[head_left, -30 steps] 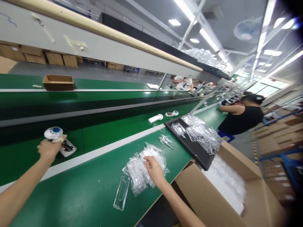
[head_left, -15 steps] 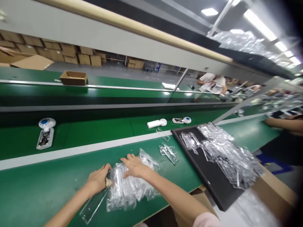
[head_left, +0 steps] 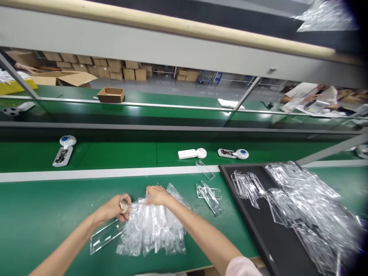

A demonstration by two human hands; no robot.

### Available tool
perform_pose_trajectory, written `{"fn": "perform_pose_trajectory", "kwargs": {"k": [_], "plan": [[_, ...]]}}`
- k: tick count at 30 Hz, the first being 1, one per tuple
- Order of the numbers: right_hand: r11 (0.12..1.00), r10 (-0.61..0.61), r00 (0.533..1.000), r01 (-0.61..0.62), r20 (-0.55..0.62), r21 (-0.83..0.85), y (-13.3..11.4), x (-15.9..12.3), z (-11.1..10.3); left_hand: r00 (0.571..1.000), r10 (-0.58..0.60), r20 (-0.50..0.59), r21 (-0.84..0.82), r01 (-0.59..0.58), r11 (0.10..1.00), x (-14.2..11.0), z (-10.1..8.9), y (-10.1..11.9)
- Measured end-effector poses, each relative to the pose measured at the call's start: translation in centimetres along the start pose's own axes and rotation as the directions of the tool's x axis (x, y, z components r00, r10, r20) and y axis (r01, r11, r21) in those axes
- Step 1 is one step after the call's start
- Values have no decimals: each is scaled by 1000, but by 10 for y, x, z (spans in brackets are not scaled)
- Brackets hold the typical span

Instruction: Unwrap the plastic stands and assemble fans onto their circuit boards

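Note:
A row of clear plastic bags (head_left: 155, 234), overlapping and with something pale inside some of them, lies on the green bench before me. My left hand (head_left: 116, 209) is closed at the upper left edge of the bags, fingertips pinching there. Something beige is wrapped around one of its digits. Over the top edge of the bags my right hand (head_left: 156, 195) is curled, its fingertips partly hidden behind the plastic. A clear plastic frame (head_left: 106, 237) lies flat below my left hand, its right end near the bags.
To the right sits a black tray (head_left: 276, 230) heaped with clear plastic parts (head_left: 310, 199); several loose ones (head_left: 209, 195) lie beside it. White round-headed devices (head_left: 189, 153) rest on the darker green belt (head_left: 129, 153). A co-worker's hands (head_left: 319, 96) are across the line.
My view has turned right and levelled. My left hand has turned, showing its curled fingers, and my right hand has drawn back to the bags' top edge. The bags lie straighter.

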State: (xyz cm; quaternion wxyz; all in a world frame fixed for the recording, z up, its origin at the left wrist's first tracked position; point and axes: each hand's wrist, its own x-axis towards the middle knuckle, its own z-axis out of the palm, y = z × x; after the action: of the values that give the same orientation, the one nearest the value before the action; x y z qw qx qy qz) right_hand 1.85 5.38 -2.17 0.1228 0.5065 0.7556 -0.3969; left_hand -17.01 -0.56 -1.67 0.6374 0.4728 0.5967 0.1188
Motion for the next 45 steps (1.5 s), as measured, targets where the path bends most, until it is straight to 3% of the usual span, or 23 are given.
{"fn": "perform_pose_trajectory", "kwargs": {"k": [5, 10, 14, 17, 22, 25, 27, 33, 39, 45], "plan": [[995, -34, 998, 39, -52, 94, 6, -10, -9, 999, 46, -24, -166, -49, 985, -3, -14, -6], [993, -39, 989, 55, -144, 108, -8, -29, -21, 983, 151, -107, -199, -170, 965, -10, -25, -1], [999, -14, 968, 24, -252, 37, -30, -43, -26, 931, 317, -180, -72, -334, 940, -23, -37, 8], [1000, -21, 951, 16, -309, -19, -46, -55, -28, 900, 380, -215, 62, -376, 925, -33, -48, 10], [993, -78, 951, 46, -299, -113, -67, -73, -33, 844, 482, -235, 313, -404, 860, -45, -62, 8], [982, -118, 951, 69, -285, -175, -79, -79, -36, 813, 551, -191, 422, -439, 794, -52, -66, 9], [975, -151, 950, 96, -275, -202, -86, -81, -39, 793, 587, -162, 433, -477, 765, -57, -69, 10], [963, -250, 926, 207, -284, -173, -96, -88, -55, 708, 675, -208, 417, -560, 716, -83, -82, 18], [971, -229, 938, 201, -259, -132, -99, -93, -65, 618, 762, -194, 456, -631, 628, -102, -90, 27], [984, -177, 950, 166, -258, -65, -100, -98, -69, 619, 760, -200, 477, -616, 627, -101, -86, 26]]}}
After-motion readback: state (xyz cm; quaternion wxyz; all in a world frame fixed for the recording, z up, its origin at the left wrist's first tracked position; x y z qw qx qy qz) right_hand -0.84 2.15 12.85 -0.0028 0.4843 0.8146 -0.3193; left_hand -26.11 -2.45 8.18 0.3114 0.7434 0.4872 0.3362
